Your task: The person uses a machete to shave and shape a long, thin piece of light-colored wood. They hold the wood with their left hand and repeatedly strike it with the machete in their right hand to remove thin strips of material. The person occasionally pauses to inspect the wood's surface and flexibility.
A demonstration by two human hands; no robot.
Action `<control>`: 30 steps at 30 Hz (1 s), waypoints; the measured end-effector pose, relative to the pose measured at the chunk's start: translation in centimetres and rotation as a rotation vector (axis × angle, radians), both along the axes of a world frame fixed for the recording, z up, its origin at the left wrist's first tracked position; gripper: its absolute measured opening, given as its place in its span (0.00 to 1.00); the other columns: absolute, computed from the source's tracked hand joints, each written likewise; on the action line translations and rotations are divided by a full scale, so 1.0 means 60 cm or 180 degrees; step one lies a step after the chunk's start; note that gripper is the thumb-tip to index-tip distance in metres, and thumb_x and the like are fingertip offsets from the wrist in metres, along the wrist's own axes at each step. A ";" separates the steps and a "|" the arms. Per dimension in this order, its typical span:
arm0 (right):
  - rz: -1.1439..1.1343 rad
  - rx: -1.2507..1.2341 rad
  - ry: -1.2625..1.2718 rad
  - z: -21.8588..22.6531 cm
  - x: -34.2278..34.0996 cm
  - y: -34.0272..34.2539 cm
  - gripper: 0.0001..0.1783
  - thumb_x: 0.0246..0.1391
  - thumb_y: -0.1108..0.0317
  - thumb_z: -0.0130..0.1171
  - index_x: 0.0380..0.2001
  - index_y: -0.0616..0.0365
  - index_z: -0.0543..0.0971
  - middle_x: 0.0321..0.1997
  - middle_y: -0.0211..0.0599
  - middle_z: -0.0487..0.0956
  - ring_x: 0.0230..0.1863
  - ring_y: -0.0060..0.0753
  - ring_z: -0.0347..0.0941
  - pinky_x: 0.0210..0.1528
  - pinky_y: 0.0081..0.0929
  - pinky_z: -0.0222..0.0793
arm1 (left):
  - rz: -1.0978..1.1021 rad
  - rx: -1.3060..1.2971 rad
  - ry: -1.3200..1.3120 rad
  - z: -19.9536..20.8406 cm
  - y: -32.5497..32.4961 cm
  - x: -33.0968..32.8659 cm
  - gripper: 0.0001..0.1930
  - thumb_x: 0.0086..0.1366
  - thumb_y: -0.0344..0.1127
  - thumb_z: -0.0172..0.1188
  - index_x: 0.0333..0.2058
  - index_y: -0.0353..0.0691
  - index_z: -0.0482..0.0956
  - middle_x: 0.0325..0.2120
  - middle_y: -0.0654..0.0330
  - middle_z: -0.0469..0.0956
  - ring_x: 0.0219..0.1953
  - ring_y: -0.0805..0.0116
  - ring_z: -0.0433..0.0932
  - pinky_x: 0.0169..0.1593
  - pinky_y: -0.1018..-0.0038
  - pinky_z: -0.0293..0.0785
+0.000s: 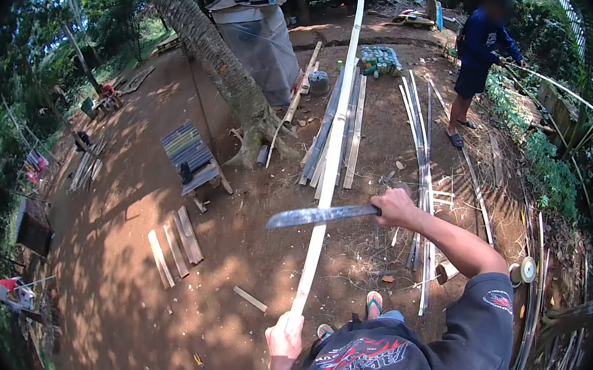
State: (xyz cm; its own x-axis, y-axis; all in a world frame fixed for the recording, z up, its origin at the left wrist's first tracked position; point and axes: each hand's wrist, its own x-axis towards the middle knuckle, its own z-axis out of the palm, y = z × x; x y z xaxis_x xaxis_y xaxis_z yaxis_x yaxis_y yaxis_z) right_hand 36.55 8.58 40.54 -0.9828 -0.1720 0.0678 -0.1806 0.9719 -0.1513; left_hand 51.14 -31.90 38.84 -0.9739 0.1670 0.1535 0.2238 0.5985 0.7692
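My left hand [285, 336] is closed round the near end of a long pale bamboo strip [341, 110], which runs away from me toward the top of the view. In my right hand [396, 208] is the dark handle of a machete [307, 216]. Its blade points left and crosses over the strip about midway between my left hand and the bundles beyond. Whether the blade touches the strip, I cannot tell. The fingers of both hands are wrapped tight.
Bamboo slats [354, 133] and longer strips [424, 169] lie on the dirt ahead. Short boards [176, 244] lie to the left, near a slatted bench [189, 152] and a leaning tree trunk [216, 54]. At the far right, a person [478, 52] in blue holds a long strip.
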 end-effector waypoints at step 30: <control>-0.1016 -0.0263 0.0910 0.094 -0.183 0.035 0.13 0.48 0.62 0.58 0.24 0.62 0.80 0.22 0.51 0.79 0.28 0.55 0.80 0.36 0.47 0.78 | 0.0071 0.0236 0.0392 0.044 -0.022 0.010 0.09 0.62 0.33 0.61 0.36 0.32 0.79 0.16 0.55 0.71 0.18 0.70 0.70 0.25 0.72 0.66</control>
